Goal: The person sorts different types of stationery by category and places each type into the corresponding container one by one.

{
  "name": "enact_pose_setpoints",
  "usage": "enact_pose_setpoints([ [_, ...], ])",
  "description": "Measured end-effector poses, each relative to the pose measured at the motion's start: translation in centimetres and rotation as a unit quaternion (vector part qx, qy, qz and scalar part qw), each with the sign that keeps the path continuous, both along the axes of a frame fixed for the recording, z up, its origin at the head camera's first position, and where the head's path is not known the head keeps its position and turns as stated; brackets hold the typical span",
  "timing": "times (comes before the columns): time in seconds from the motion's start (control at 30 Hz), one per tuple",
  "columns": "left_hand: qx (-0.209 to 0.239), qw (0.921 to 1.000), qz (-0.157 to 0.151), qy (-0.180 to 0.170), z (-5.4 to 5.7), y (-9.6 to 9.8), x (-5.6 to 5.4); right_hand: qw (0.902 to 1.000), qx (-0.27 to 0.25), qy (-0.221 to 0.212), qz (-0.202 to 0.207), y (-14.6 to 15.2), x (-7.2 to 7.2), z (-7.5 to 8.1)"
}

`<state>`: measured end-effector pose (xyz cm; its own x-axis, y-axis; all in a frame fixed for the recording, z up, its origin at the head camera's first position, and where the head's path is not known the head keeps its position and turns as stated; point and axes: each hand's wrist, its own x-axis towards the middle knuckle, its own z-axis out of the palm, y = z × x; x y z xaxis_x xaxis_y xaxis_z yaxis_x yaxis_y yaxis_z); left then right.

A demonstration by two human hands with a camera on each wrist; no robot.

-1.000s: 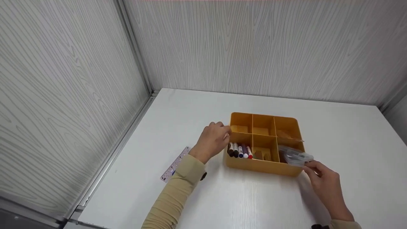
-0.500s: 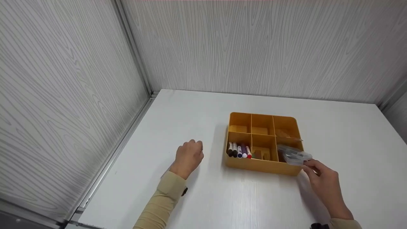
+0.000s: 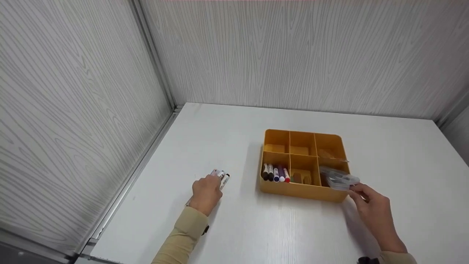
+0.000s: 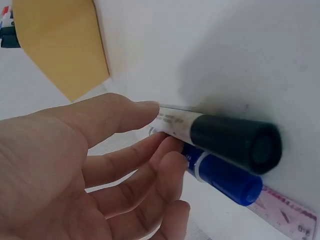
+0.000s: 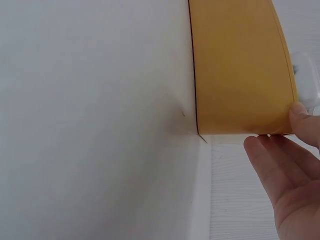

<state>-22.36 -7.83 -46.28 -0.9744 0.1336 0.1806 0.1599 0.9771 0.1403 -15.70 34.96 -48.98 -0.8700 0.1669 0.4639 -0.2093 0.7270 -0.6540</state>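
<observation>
My left hand (image 3: 206, 192) is low over the table, left of the box. In the left wrist view, its thumb and curled fingers (image 4: 167, 160) pinch a black-capped marker (image 4: 225, 137). A blue-capped marker (image 4: 225, 177) lies right beside it; whether the fingers hold that one too is unclear. Under them is a pink ruler (image 4: 290, 212), mostly covered by the hand in the head view. My right hand (image 3: 373, 209) grips the near right corner of a yellow divided box (image 3: 300, 192), thumb at the rim and fingers round the side.
Several markers (image 3: 276, 174) stand in the box's front left compartment. Small brown pieces (image 3: 300, 179) are in the front middle one. A clear plastic case (image 3: 340, 179) sticks out over the front right rim. Wood-grain panels (image 3: 278, 55) enclose the table (image 3: 300, 231).
From the box's left edge my left hand has moved left and down to the ruler, and markers now show at its fingers. My right hand stays at the box corner.
</observation>
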Motion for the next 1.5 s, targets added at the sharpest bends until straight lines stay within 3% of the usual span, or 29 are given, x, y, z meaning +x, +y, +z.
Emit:
enact_pose_setpoints([
  [0.1, 0.001, 0.9998, -0.004, 0.017, -0.3, 0.1, 0.3, 1.0000, -0.001, 0.001, 0.000, 0.0, 0.0, -0.1],
  [0.27, -0.011, 0.9999, -0.004, -0.006, -0.5, 0.4, 0.4, 0.9999, -0.008, 0.009, 0.004, 0.1, 0.0, -0.1],
  [0.53, -0.014, 0.9999, -0.007, 0.007, -0.6, 0.5, 0.4, 0.9994, -0.029, 0.019, 0.010, 0.0, 0.0, -0.1],
  [0.8, 0.012, 0.9995, -0.010, -0.029, -0.3, 0.6, 0.3, 0.9997, -0.022, 0.004, 0.007, -0.1, 0.1, 0.0],
  [0.93, 0.067, 0.9958, -0.009, -0.062, 0.3, 1.0, -0.2, 0.9998, -0.018, 0.001, 0.007, -0.1, 0.1, 0.0],
  [1.27, 0.174, 0.9808, -0.054, -0.070, 2.8, 3.4, -1.0, 1.0000, -0.001, -0.006, 0.000, 0.2, 0.1, -0.1],
  [1.5, 0.196, 0.9740, -0.107, -0.034, 4.2, 5.5, -1.4, 1.0000, -0.004, -0.001, 0.001, 0.1, 0.1, -0.1],
])
